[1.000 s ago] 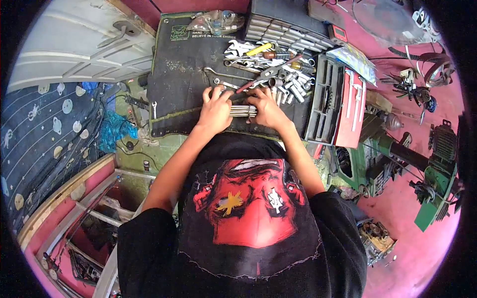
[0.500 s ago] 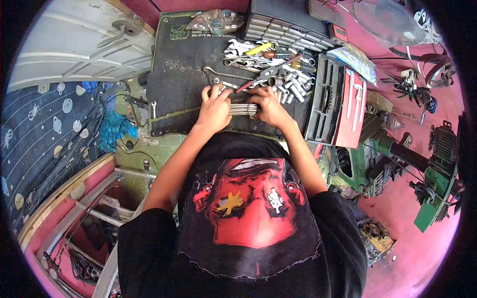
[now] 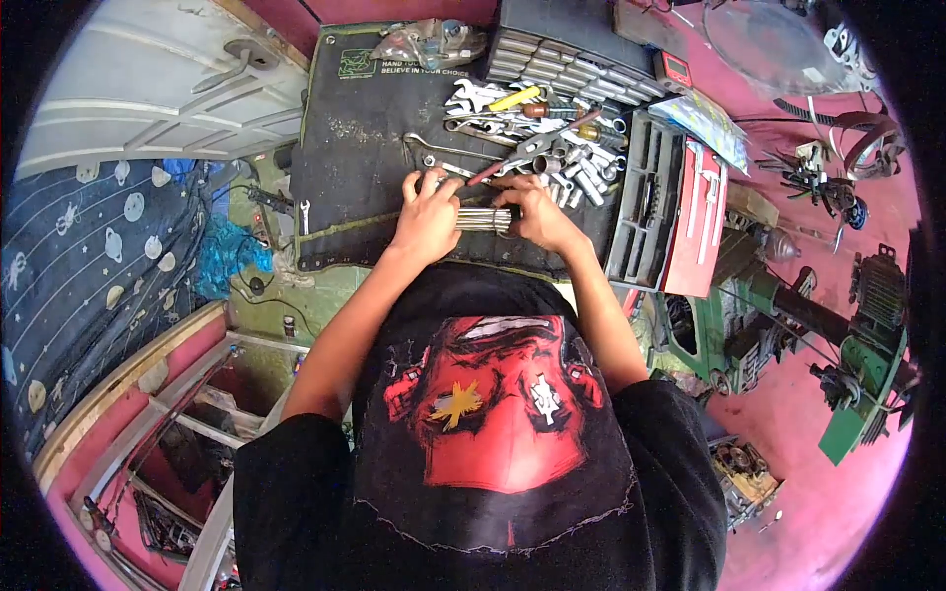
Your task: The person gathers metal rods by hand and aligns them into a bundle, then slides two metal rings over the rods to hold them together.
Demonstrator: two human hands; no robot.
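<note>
A bundle of thin metal rods (image 3: 481,219) lies sideways at the front of the dark tool mat (image 3: 355,148). My left hand (image 3: 426,219) is closed around the bundle's left end. My right hand (image 3: 540,217) grips the right end, where a thin dark tie seems to circle the rods; its fingertips are partly hidden. Just beyond my fingers rest a bent-handled wrench (image 3: 448,148) and a long tool with a red handle (image 3: 488,172). Loose sockets (image 3: 586,177) lie to the right of my right hand.
Behind, spanners and screwdrivers (image 3: 512,106) are piled before a small-drawer cabinet (image 3: 567,61). A grey compartment tray (image 3: 639,202) and a red panel holding calipers (image 3: 698,217) stand at the right. One small spanner (image 3: 304,217) lies at the mat's left edge.
My right hand has shifted very slightly and its fingers have moved at the bundle's end. The left hand keeps nearly the same place.
</note>
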